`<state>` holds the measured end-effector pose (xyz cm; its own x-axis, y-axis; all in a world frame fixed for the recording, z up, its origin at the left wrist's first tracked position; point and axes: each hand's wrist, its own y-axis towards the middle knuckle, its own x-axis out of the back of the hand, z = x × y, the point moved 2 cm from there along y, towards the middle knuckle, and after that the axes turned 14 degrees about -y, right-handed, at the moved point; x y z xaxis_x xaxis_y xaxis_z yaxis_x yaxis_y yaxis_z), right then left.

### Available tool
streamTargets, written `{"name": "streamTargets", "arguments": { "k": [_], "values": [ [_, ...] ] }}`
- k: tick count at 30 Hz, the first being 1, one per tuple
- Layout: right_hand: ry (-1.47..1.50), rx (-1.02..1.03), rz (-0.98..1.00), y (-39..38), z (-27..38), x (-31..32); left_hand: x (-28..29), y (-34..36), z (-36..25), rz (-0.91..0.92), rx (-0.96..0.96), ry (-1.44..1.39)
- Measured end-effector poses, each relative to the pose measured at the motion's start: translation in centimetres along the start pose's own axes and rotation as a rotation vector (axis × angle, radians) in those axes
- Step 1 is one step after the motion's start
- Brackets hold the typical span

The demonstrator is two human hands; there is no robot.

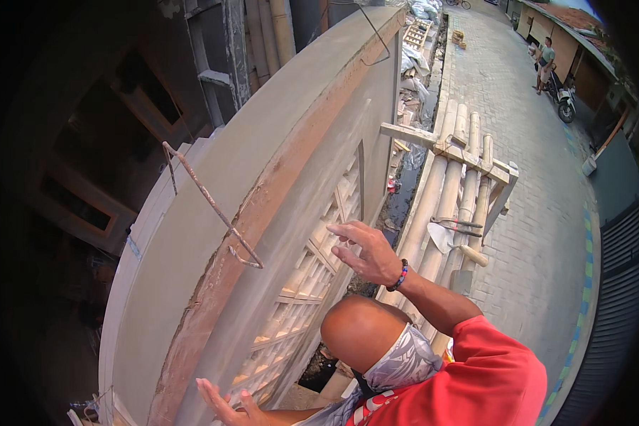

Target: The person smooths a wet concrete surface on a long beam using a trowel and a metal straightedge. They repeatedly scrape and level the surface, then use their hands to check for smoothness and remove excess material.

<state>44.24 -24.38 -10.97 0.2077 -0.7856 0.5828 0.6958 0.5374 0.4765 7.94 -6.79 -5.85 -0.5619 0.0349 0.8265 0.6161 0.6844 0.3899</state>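
My right hand, with a beaded bracelet on its wrist, is held out beside the grey plastered wall. Its thumb and fingers are apart and hold nothing. Lower down, my left hand reaches up by the same wall face, fingers spread and empty; I cannot tell whether either hand touches the plaster. Between them, a lattice panel is set in the wall. A rough reddish-brown edge runs along the wall's top, and a bent metal rod sticks out of it.
Right of my hand is a bamboo scaffold. On it lie a trowel, red-and-black-handled pincers and a flat grey blade. A ditch runs alongside. Down the paved lane stand a person and a motorcycle.
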Motion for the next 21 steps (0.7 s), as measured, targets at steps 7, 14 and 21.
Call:
{"name": "streamTargets", "arguments": {
  "k": [7, 14, 21],
  "values": [
    [0.225, 0.137, 0.199, 3.5, 4.6, -1.6, -2.5, 4.9, -6.0, 0.274, -0.052, -0.501],
    [0.477, 0.122, 0.311, 5.7, 8.8, -2.6, -5.9, 8.5, -10.2, 0.226, -0.352, -0.199],
    [0.520, 0.071, 0.304, 6.0, 9.9, -3.6, -7.9, 10.6, -10.6, 0.190, -0.361, -0.095]
  ]
}}
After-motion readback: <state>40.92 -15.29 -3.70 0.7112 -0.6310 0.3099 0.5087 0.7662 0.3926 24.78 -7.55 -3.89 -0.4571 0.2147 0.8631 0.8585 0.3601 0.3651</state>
